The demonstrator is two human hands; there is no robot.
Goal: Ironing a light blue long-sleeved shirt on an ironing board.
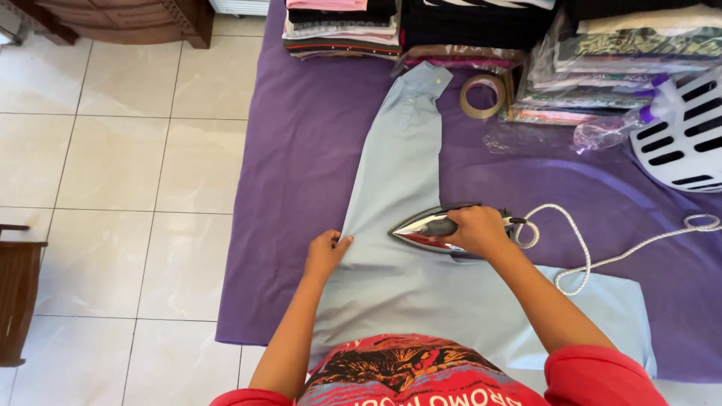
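A purple cloth (301, 165) lay spread over the white tiled floor (113, 150), with stacks of folded clothes (342, 26) along its far edge and a roll of tape (483, 95) near them. A pale blue shirt (406, 286) lay flat on the cloth, one sleeve stretching far. The left hand (326, 254) pinched the sleeve's left edge. The right hand (475, 229) was closed around the handle of a clothes iron (425, 228) resting on the shirt, its white cord (602, 259) trailing right.
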